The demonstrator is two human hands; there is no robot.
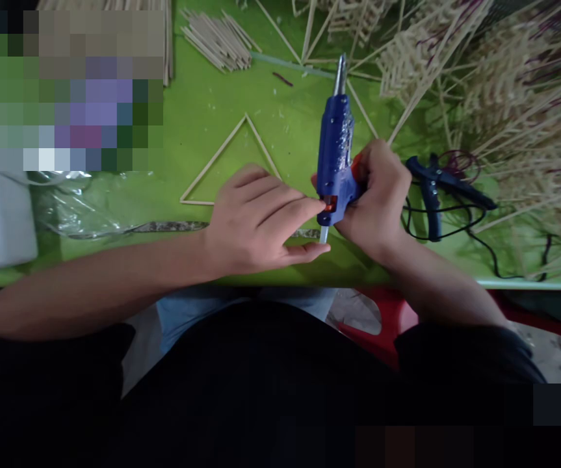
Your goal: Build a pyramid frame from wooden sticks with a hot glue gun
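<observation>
My right hand (pixel 376 201) is wrapped round the handle of a blue glue gun (pixel 333 146), whose metal nozzle points away from me. A pale glue stick (pixel 324 234) sticks out of the gun's rear end. Fingers of my left hand (pixel 255 221) press together at the rear of the gun, with the thumb by the glue stick. Beyond my left hand, a triangle of thin wooden sticks (pixel 214 158) lies flat on the green table (pixel 202 97); my left hand hides its lower right part.
Loose sticks (pixel 219 40) lie at the back. Stick lattices (pixel 495 104) crowd the right side. Blue-handled pliers (pixel 433 195) and a black cord (pixel 485 250) lie right of my right hand. Clear plastic (pixel 90 205) and a white box (pixel 2 214) are at the left.
</observation>
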